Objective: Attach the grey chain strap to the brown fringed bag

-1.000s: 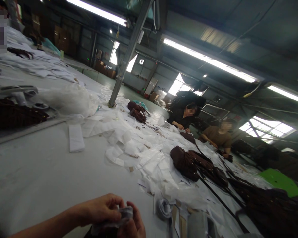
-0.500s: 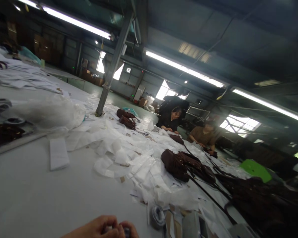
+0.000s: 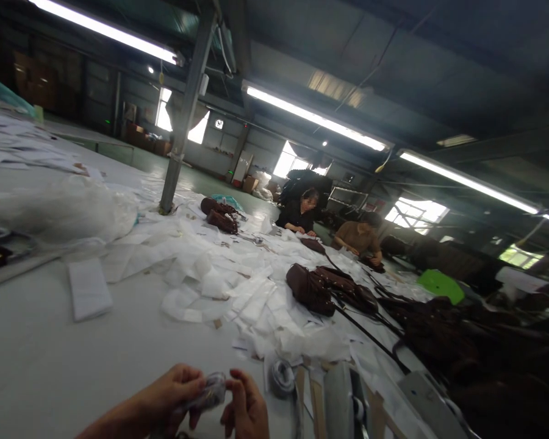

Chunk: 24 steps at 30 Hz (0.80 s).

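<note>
Low in the view, my left hand [image 3: 180, 390] is closed on a small, shiny greyish bundle [image 3: 213, 390] that looks wrapped in clear plastic. My right hand [image 3: 249, 408] is just right of it, its fingers bent and apart, one fingertip at or touching the bundle's end. Motion blur hides what the bundle contains. Beside my right hand, a coiled grey-white roll [image 3: 281, 378] lies on the table [image 3: 132, 347].
White wrapping sheets [image 3: 205, 274] cover the table's middle. Dark brown bags [image 3: 311, 289] with long straps lie to the right, near a green piece [image 3: 440, 286]. Grey boxlike items [image 3: 341, 396] stand front right. Two people [image 3: 302, 213] work across the table. A post [image 3: 183, 122] rises behind.
My hands have risen further into view and come apart slightly; the bundle now shows between them. The view has swung a little to the right.
</note>
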Each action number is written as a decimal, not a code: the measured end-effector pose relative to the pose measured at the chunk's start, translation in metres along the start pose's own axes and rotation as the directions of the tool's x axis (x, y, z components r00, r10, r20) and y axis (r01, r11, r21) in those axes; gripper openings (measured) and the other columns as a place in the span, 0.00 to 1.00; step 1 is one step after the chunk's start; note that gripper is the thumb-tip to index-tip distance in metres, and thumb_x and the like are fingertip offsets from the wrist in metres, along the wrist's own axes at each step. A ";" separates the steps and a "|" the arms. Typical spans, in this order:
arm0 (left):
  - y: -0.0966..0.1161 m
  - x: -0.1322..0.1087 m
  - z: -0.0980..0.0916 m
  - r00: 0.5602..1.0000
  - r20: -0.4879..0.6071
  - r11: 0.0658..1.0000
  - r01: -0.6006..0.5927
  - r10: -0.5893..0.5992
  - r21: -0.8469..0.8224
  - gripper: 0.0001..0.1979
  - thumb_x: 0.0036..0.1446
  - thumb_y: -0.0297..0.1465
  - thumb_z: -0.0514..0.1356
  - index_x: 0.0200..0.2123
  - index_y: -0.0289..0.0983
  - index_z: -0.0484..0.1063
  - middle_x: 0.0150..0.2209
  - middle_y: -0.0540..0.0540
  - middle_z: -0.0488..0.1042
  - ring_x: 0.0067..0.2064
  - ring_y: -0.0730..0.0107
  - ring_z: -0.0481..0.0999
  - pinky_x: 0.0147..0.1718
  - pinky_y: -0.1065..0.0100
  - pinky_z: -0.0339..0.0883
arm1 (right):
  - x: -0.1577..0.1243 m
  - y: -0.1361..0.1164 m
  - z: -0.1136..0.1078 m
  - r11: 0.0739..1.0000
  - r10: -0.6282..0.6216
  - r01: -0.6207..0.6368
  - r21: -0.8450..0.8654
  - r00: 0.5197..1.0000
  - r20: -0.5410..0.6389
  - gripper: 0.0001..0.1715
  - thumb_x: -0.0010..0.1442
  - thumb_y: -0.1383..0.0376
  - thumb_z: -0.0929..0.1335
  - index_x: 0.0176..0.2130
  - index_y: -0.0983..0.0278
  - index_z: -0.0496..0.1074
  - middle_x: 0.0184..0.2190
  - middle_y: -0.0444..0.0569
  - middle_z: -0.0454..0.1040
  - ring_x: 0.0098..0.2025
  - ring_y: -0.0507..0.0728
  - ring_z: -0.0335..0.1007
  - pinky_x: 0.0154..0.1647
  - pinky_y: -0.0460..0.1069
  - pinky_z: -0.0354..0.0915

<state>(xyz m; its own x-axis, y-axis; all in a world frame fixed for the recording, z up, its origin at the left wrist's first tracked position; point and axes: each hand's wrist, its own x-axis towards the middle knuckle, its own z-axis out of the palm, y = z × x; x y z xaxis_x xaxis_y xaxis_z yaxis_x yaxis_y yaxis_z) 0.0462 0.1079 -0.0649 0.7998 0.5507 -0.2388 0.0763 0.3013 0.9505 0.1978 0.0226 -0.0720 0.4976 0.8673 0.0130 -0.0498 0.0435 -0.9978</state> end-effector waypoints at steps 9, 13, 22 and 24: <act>0.002 0.001 -0.010 0.985 0.128 0.991 0.125 -0.119 -0.038 0.23 0.50 0.49 0.61 0.28 0.32 0.73 0.18 0.48 0.73 0.10 0.81 0.55 0.09 0.76 0.44 | -0.001 -0.057 -0.008 0.815 -0.145 0.393 -0.426 0.849 0.507 0.23 0.50 0.70 0.72 0.47 0.57 0.75 0.43 0.49 0.76 0.46 0.60 0.70 0.49 0.52 0.64; 0.004 0.001 -0.009 0.984 0.151 0.994 0.106 -0.100 -0.038 0.23 0.52 0.49 0.60 0.27 0.31 0.74 0.17 0.47 0.73 0.10 0.81 0.56 0.08 0.76 0.45 | 0.001 -0.057 0.001 0.829 -0.147 0.406 -0.384 0.821 0.551 0.13 0.54 0.71 0.68 0.40 0.59 0.77 0.34 0.46 0.76 0.37 0.56 0.72 0.40 0.48 0.65; -0.004 0.009 -0.007 0.990 0.091 0.987 0.116 -0.106 -0.113 0.24 0.49 0.51 0.61 0.27 0.33 0.72 0.17 0.49 0.73 0.10 0.83 0.52 0.09 0.76 0.42 | 0.006 -0.029 -0.003 0.851 -0.237 0.405 -0.334 0.865 0.443 0.15 0.56 0.70 0.67 0.43 0.60 0.75 0.36 0.48 0.76 0.38 0.56 0.72 0.42 0.49 0.66; -0.003 0.010 -0.005 0.994 0.055 0.985 0.105 -0.098 -0.135 0.24 0.49 0.52 0.60 0.27 0.34 0.70 0.17 0.50 0.72 0.10 0.84 0.51 0.09 0.75 0.41 | 0.006 -0.025 -0.005 0.841 -0.264 0.394 -0.370 0.897 0.356 0.19 0.54 0.69 0.68 0.47 0.59 0.73 0.41 0.49 0.75 0.44 0.58 0.71 0.47 0.50 0.65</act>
<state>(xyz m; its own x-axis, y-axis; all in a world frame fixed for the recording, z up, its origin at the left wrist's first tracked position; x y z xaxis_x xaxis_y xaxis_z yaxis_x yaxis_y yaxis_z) 0.0512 0.1169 -0.0712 0.8197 0.4751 -0.3199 0.0786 0.4600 0.8844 0.2061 0.0240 -0.0471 0.1512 0.9426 0.2978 0.4746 0.1950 -0.8583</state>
